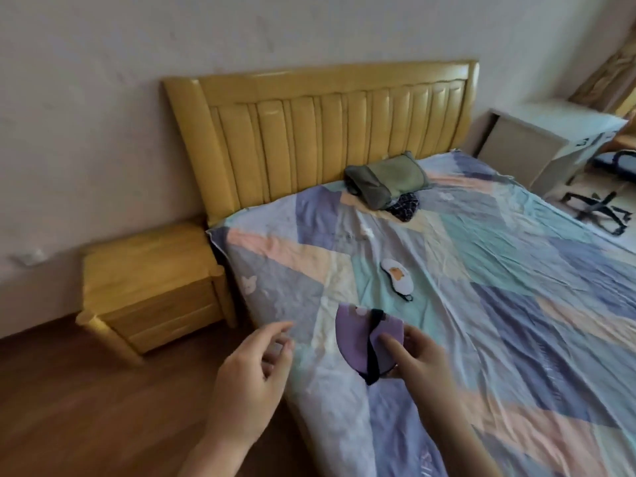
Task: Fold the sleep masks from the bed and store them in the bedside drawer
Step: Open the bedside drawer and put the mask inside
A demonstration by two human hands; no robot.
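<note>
My right hand point(418, 356) holds a purple sleep mask point(354, 335) folded over, its black strap running across it, just above the near left part of the bed point(516, 304). My left hand point(254, 366) hovers open to the left of the mask, fingers spread and curled, touching nothing. A second sleep mask point(397, 274), white with an orange figure and a dark strap, lies flat on the sheet farther up the bed. The yellow wooden bedside cabinet point(148, 280) stands left of the bed with its drawers point(161, 315) closed.
A green pillow point(385, 179) and a dark patterned cloth point(404, 204) lie by the yellow headboard point(320, 132). A white desk point(550, 139) and a black office chair base point(599, 208) stand at the far right. Wooden floor point(86, 407) lies between me and the cabinet.
</note>
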